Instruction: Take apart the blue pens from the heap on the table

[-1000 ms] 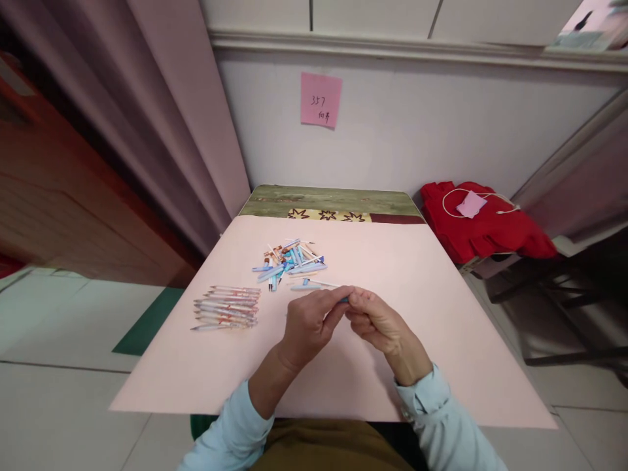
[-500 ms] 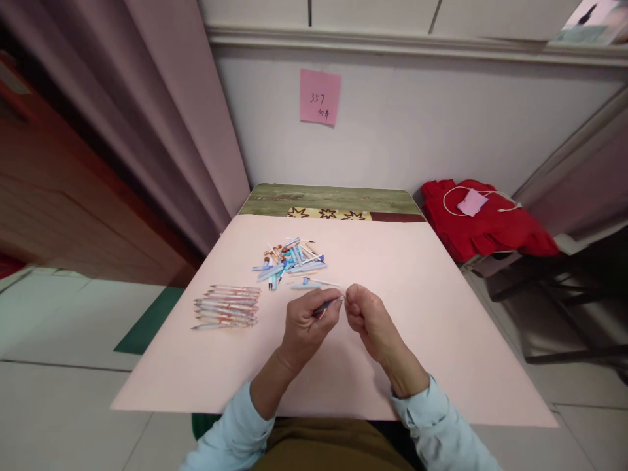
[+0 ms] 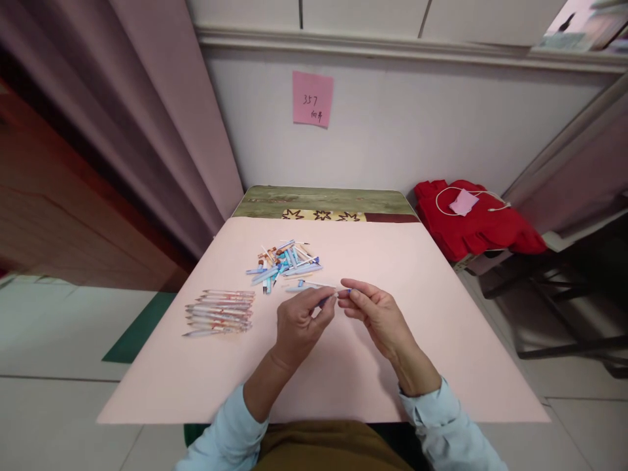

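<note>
My left hand [image 3: 298, 322] is closed round a small pen part [image 3: 324, 301], whose tip sticks out toward the right. My right hand [image 3: 373, 314] pinches another small blue piece [image 3: 346, 291] right beside it, fingertips nearly touching the left hand's. Both hands hover over the middle of the pink sheet [image 3: 441, 353]. Just beyond them lies a loose heap of pen parts [image 3: 284, 263], blue, white and brown. To the left a row of assembled pens [image 3: 219, 311] lies side by side.
The pink sheet covers a table against the wall, whose green patterned top [image 3: 324, 203] shows at the back. A red garment [image 3: 471, 219] with a white cord lies on a chair at the right. A pink note [image 3: 313, 98] is stuck on the wall. A curtain [image 3: 161, 124] hangs at left.
My hands drew slightly apart and came close again, the right hand's fingers now stretched toward the left hand's piece. The view shifted a little to the right.
</note>
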Demonstrator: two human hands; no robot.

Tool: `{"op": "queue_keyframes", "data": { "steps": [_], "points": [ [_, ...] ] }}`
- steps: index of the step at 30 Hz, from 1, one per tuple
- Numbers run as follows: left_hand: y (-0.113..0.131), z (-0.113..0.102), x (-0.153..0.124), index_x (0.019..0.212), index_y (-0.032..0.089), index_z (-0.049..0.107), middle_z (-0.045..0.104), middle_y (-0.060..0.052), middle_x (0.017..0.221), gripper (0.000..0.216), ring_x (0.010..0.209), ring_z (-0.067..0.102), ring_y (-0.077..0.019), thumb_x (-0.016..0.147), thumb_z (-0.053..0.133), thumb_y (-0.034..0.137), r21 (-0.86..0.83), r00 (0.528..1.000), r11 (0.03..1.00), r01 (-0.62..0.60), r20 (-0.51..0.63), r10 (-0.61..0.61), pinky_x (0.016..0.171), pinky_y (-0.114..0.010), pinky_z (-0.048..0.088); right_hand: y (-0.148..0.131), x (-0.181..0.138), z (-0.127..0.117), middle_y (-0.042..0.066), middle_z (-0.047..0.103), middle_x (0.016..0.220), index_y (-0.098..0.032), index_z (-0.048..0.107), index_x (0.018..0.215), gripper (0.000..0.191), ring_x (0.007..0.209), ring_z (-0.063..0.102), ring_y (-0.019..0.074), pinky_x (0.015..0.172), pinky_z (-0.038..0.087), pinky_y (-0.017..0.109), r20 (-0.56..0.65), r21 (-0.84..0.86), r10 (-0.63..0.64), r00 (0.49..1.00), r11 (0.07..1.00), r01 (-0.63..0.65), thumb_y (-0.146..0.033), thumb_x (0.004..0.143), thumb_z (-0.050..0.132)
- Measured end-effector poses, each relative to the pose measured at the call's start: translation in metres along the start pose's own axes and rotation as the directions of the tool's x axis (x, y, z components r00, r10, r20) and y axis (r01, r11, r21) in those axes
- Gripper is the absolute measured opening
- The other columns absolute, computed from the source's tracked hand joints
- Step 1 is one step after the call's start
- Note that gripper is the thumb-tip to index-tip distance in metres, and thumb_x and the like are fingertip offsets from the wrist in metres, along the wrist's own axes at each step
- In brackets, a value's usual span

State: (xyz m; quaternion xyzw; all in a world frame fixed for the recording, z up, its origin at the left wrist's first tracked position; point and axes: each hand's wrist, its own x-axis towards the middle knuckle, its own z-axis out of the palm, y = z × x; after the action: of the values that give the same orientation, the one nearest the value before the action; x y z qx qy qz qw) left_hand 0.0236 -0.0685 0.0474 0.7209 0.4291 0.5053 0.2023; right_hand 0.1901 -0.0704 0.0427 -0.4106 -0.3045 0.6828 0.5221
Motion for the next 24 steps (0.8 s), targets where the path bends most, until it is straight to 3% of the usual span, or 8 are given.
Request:
{"op": "queue_keyframes", "data": {
  "steps": [2,7,13,17,24],
  "points": [
    [0.002,-0.001,0.001,0.095,0.02,0.07,0.072,0.0,0.082,0.012,0.066,0.061,-0.0094,0.087,0.062,0.018,0.057,1.0,0.998,-0.022,0.001,0.022,0.063,-0.02,0.047,0.001,0.0,-0.001,0.006,0.075,0.096,-0.019,0.074,0.106,0.038,0.079,0.069,0.0139,0.079,0.056,0.028,-0.008,-0.025,-0.03,1.0,0.999,0.029,-0.033,0.072,0.081],
    [0.002,-0.001,0.002,0.096,0.022,0.069,0.073,0.001,0.084,0.012,0.07,0.064,-0.0094,0.087,0.061,0.018,0.155,0.997,0.985,-0.08,0.012,0.079,0.066,-0.02,0.047,-0.003,-0.001,0.001,0.008,0.075,0.105,-0.019,0.072,0.11,0.04,0.104,0.067,0.018,0.1,0.049,0.032,0.026,0.058,-0.033,0.999,0.998,0.031,-0.032,0.073,0.081],
    [0.001,-0.002,0.003,0.095,0.022,0.069,0.074,0.001,0.087,0.012,0.072,0.065,-0.0101,0.088,0.06,0.018,0.198,0.997,0.977,-0.075,0.018,0.073,0.065,-0.02,0.047,-0.005,-0.005,0.003,0.006,0.074,0.098,-0.021,0.066,0.099,0.028,0.088,0.071,0.0167,0.082,0.056,0.03,0.011,0.012,-0.064,0.998,0.998,0.063,-0.039,0.08,0.075],
    [0.003,-0.003,0.003,0.094,0.022,0.069,0.074,0.001,0.085,0.011,0.071,0.065,-0.0105,0.088,0.061,0.019,0.21,0.997,0.975,-0.071,0.014,0.07,0.064,-0.02,0.047,-0.002,-0.006,0.002,0.005,0.072,0.091,-0.02,0.068,0.097,0.026,0.078,0.068,0.0153,0.069,0.057,0.027,0.011,-0.153,-0.162,0.987,0.975,0.162,-0.042,0.083,0.071],
    [0.005,-0.002,0.002,0.095,0.022,0.07,0.074,0.001,0.083,0.012,0.071,0.065,-0.0104,0.088,0.061,0.02,0.196,0.998,0.978,-0.07,0.023,0.066,0.065,-0.02,0.048,-0.001,-0.01,0.002,0.002,0.072,0.082,-0.021,0.07,0.101,0.023,0.074,0.067,0.0146,0.074,0.057,0.03,0.016,-0.326,-0.316,0.949,0.895,0.304,-0.039,0.086,0.068]
  ]
}}
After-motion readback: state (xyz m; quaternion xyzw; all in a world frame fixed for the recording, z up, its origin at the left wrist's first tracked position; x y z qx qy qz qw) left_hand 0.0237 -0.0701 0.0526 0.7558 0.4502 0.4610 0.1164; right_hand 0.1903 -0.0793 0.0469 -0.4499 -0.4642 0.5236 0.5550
